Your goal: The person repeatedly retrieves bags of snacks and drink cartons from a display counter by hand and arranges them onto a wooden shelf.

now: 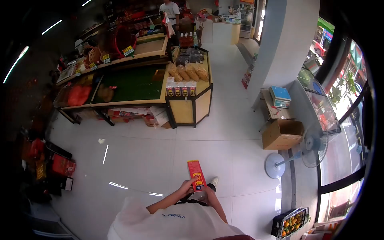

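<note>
A flat, long red packet (pixel 195 167) with yellow and dark printing is held out in front of my white shirt. My left hand (pixel 187 186) grips its lower left edge, with the thumb on the printed face. On the lower right edge, my right hand (pixel 208 193) closes round the same packet. The fingers behind it are hidden. Below the packet, a pale shoe (pixel 215 182) shows on the tiled floor.
Ahead stands a display stand (pixel 184 112) with bagged goods (pixel 189 72) on top. To the right are a cardboard box (pixel 280 136), a blue scale (pixel 280 94), a standing fan (pixel 275 165) and a crate of orange fruit (pixel 294 224). A person (pixel 170 10) stands far back.
</note>
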The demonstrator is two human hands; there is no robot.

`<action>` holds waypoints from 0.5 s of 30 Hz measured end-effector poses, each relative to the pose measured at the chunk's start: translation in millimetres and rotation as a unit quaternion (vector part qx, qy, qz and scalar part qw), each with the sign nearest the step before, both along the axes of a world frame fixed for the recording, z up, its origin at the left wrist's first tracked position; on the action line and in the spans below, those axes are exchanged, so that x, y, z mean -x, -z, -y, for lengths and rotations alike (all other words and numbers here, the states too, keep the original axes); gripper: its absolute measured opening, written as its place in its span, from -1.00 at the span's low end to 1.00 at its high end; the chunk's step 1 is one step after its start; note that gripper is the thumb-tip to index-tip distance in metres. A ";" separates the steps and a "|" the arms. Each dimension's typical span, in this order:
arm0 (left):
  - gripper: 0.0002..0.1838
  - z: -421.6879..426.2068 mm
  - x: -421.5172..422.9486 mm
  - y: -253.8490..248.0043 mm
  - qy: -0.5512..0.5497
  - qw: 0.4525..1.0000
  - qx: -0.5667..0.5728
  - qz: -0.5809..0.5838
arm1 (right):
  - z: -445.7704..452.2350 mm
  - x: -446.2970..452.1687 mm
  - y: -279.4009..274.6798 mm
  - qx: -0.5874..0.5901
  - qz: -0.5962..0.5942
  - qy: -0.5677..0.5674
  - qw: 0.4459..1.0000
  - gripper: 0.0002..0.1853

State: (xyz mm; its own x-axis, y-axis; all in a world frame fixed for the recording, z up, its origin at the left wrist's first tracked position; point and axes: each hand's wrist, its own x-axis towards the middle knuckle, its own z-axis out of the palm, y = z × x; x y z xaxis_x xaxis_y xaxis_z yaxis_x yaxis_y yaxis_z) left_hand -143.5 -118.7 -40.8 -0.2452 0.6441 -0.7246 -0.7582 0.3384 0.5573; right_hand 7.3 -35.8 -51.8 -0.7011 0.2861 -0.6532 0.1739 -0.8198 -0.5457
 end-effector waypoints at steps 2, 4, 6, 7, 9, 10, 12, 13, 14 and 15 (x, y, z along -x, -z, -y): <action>-0.29 -38.1 8.1 -1.8 -0.011 1.000 -0.017 -0.015 | -42.2 12.6 10.2 -0.026 -0.029 -0.027 0.999 -0.49; -0.35 -66.0 12.7 3.8 -0.036 0.999 0.011 -0.008 | -73.0 21.5 -12.3 -0.023 -0.012 -0.020 0.999 -0.45; -0.35 -96.6 11.9 -3.2 -0.053 0.998 0.012 -0.024 | -106.5 23.3 -13.8 -0.042 -0.017 -0.032 0.998 -0.42; -0.35 -111.6 9.7 -4.6 -0.052 0.998 0.008 -0.030 | -117.7 20.7 -7.4 -0.043 -0.016 -0.017 0.999 -0.42; -0.35 -135.1 5.2 3.0 -0.041 0.998 0.014 -0.036 | -134.9 16.3 1.4 -0.035 -0.031 0.006 0.999 -0.40; -0.35 -142.1 2.3 15.9 -0.031 0.999 0.022 -0.031 | -145.3 11.1 4.9 -0.030 -0.044 0.012 0.999 -0.38; -0.36 -163.0 -5.3 6.0 0.001 1.000 0.026 0.010 | -164.2 -1.9 8.6 -0.033 -0.013 0.012 0.999 -0.41; -0.36 -174.9 -8.7 -0.3 0.016 0.999 0.034 0.005 | -169.1 -5.0 14.3 -0.032 -0.007 0.039 0.999 -0.47; -0.36 -186.7 -11.5 -5.2 0.037 0.998 0.042 0.002 | -172.3 -9.9 17.3 -0.031 0.001 0.070 0.997 -0.54; -0.36 -197.1 -11.5 -3.8 0.055 0.998 0.040 -0.001 | -177.0 -15.2 12.3 -0.022 -0.013 0.085 0.996 -0.48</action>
